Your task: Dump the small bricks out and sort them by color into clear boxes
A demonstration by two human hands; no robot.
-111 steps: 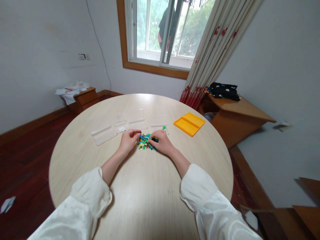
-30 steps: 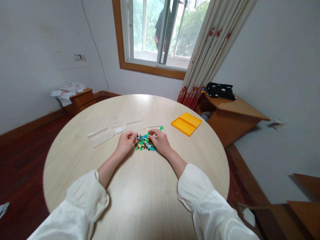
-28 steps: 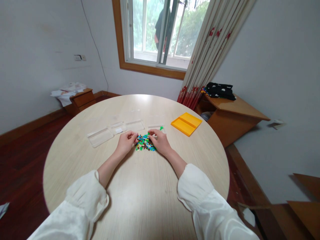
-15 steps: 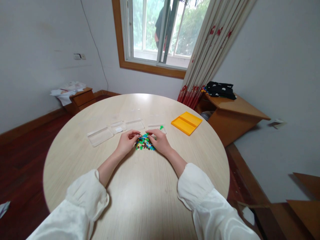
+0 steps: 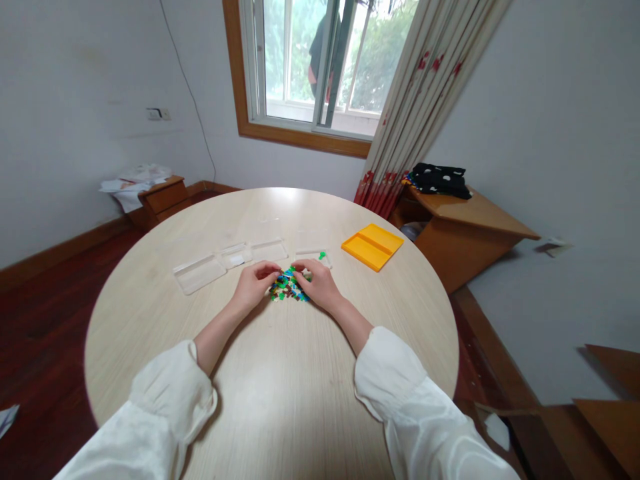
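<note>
Currently, the left hand (image 5: pixel 255 283) and the right hand (image 5: pixel 320 283) flank a pile of small coloured pieces (image 5: pixel 289 292) on the round table (image 5: pixel 280 387), fingertips at its far part. Fingers and thumbs are curled close together, but whether either hand pinches a piece I cannot tell. Beyond the pile lie clear cases (image 5: pixel 200 274), a green piece (image 5: pixel 322 255) at the rightmost one, and farther right lies an orange tray (image 5: pixel 373 247)

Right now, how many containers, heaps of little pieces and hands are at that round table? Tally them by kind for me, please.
Clear boxes: 4
Yellow tray: 1
Heap of small coloured pieces: 1 (single pieces too small and jumbled to count)
Left hand and right hand: 2
Total: 8
</note>
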